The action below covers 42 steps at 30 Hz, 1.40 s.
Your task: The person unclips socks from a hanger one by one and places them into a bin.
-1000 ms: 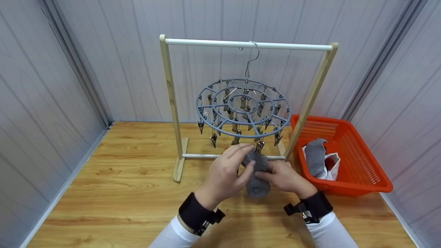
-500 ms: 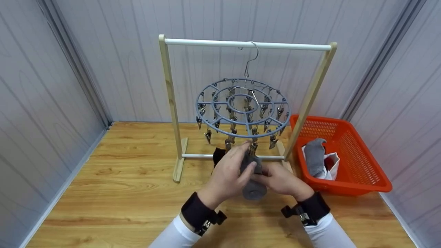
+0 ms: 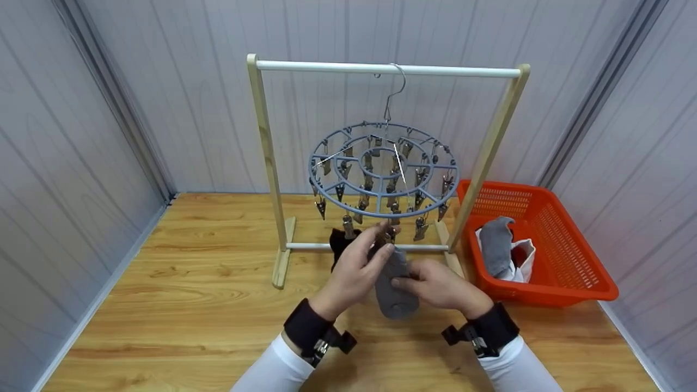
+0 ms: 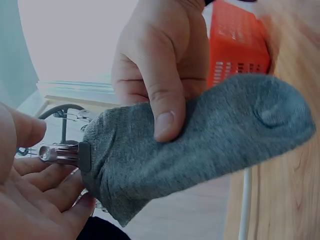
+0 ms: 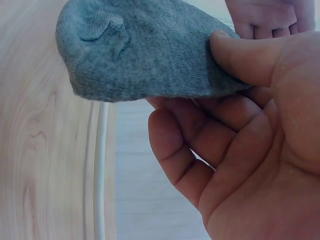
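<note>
A grey sock hangs beneath the round clip hanger, its cuff caught in a metal clip. My right hand pinches the sock partway along, thumb on top and fingers behind. Around the clip, my left hand has its thumb spread away from its relaxed fingers, as the left wrist view shows. The sock's toe end sticks out free past the right hand. Just left of it, a black cloth item hangs from another clip, partly hidden by my left hand.
A wooden rack with a white top bar carries the hanger and its several dangling clips. On the right, a red plastic basket holds another grey sock and white cloth. Panel walls enclose the wooden tabletop.
The round hanger has turned, bringing the black item into view at left. Both hands and the grey sock have shifted slightly left, and more of the sock shows below the left hand.
</note>
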### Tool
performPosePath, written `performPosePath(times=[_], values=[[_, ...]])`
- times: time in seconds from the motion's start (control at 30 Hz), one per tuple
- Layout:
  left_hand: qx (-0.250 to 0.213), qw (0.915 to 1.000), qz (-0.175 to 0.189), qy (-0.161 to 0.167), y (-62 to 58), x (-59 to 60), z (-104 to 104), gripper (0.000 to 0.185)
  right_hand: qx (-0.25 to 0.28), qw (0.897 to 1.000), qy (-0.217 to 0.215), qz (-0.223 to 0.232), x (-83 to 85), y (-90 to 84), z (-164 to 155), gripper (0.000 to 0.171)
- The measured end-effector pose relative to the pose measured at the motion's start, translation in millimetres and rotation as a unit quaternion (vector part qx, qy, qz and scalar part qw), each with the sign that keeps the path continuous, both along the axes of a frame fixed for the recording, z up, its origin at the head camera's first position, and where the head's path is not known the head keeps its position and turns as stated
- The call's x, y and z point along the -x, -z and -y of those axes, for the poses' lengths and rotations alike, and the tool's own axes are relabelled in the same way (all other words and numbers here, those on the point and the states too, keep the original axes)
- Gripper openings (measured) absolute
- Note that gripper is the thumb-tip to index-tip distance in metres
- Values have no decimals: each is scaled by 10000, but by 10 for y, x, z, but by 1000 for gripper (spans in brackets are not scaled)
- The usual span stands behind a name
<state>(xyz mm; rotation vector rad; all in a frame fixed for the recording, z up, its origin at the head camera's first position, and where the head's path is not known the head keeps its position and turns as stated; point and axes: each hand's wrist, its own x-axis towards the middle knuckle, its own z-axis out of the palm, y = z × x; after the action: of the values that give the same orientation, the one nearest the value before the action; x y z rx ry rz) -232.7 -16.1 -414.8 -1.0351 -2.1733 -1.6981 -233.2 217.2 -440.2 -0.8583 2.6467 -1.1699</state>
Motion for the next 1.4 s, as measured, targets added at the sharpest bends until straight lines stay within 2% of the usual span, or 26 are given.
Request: performPosePath(times=[0.17, 0.33, 0.6, 0.8, 1.07, 1.23, 1.4], values=[[-465, 9986, 249, -33, -18, 7, 9, 43, 6, 10000, -5, 51, 5, 4, 7, 28], [-453, 9981, 262, -332, -28, 12, 26, 37, -12, 10000, 6, 82, -1, -5, 11, 27], [-566, 9964, 318, -553, -31, 45, 27, 26, -38, 9999, 9, 133, -12, -9, 23, 25], [-737, 9949, 480, -488, -22, 42, 20, 26, 29, 10000, 4, 95, -23, -11, 26, 22], [-1103, 9922, 378, -452, 11, 85, 7, 22, -25, 10000, 33, -34, -33, -29, 43, 21], [-1398, 9884, 460, -382, 16, 93, 13, 19, -31, 10000, 20, -28, -22, -18, 43, 21], [-1495, 9865, 502, -439, 13, 90, 22, 19, 22, 10000, -3, -38, -16, -5, 25, 21]])
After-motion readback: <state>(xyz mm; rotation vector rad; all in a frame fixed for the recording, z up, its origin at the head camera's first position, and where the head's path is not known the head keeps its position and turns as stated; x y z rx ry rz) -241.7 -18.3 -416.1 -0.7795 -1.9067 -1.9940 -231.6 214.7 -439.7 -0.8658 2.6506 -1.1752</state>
